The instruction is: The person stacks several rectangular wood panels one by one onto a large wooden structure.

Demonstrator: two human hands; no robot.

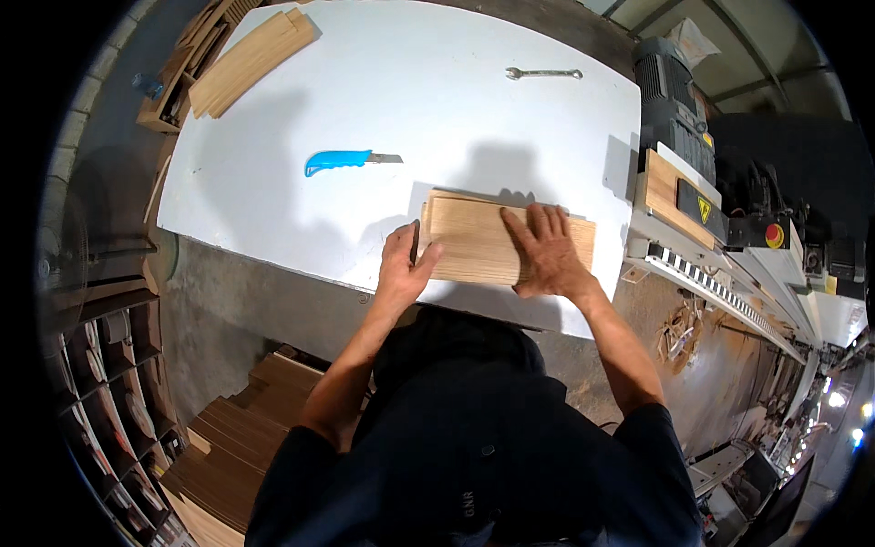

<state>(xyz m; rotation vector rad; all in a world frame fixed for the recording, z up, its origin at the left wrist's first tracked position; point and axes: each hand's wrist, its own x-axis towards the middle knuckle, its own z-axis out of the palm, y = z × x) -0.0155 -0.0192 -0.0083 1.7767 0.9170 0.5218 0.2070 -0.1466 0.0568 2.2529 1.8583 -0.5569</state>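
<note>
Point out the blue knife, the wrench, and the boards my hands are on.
Blue knife (350, 159): head view, on its handle.
Wrench (547, 74): head view, on the middle of its shaft.
Boards (474, 242): head view, on the top one's bare face.

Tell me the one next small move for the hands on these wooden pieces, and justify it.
Probably a light push with the left hand against the left end of the wooden pieces, to even their edges: they look slightly offset at the upper-left corner, the left hand is at that end, and the right hand lies spread on top, able to steady them.
</note>
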